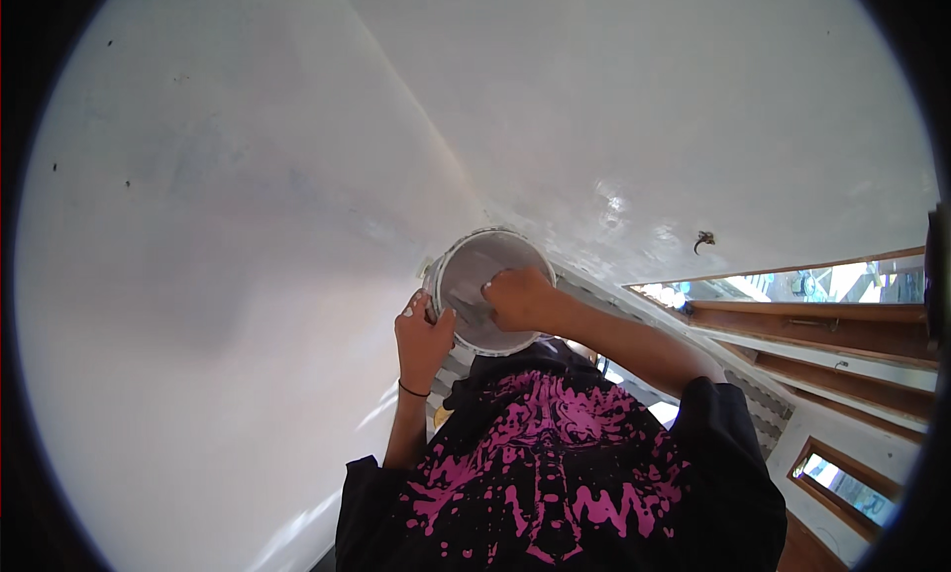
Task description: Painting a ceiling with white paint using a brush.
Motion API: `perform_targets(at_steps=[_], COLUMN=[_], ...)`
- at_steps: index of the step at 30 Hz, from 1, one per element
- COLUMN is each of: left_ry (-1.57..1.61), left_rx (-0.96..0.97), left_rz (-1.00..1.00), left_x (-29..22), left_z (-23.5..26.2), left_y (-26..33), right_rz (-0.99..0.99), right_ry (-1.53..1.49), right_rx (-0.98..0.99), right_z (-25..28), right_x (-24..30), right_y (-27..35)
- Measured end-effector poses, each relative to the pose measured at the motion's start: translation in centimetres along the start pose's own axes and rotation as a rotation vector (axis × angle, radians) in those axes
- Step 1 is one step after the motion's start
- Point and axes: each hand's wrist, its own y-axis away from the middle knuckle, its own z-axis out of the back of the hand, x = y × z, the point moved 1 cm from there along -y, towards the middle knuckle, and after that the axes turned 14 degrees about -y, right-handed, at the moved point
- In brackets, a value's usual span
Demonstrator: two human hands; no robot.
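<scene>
Where the two white wall planes meet in a corner, a round white bucket (492,290) is held up close to the surface, just above the person's chest. Item one, the bucket: circular rim, pale plastic, inside coated in grey-white paste or paint, with smears on the wall of the pail; the mouth faces the camera. Its contents cannot be told beyond the grey film.

Item two, left hand (423,336): raised from below, forearm upright, fingers curled shut around the bucket's left rim, thumb over the edge; white spots on the fingertips. A thin dark band (413,390) sits on the wrist.

Item three, right hand (519,299): comes in from the right on a bent arm, knuckles up, closed in a fist inside the bucket's mouth. It grips a flat grey blade (468,308), seemingly a scraper or putty knife, which lies across the inner bottom of the pail; the handle is hidden in the fist.

Item four, surroundings: white painted wall (218,206) with a few dark specks; a small dark hook or mark (703,240) on the right-hand plane; wooden-framed window openings (792,285) at right; a black shirt with pink splatter print (555,463) at the lower edge.
</scene>
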Motion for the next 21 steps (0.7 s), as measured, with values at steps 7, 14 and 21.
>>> perform_targets(at_steps=[7,14,21], left_ry=[-0.034,0.071,0.103], left_rx=[-0.085,-0.076,-0.051], left_rz=[-0.013,0.078,0.106], left_x=[1.2,2.3,2.6], left_z=[0.0,-0.9,-2.1], left_y=[-0.5,-1.1,-0.9], right_rz=[-0.194,-0.076,-0.236], right_ry=[-0.679,-0.636,-0.606], right_rx=[-0.422,-0.354,-0.464], right_z=[-1.1,-2.4,-4.8], right_x=[0.7,-1.1,-1.4], right_y=[-2.3,-4.3,-5.0])
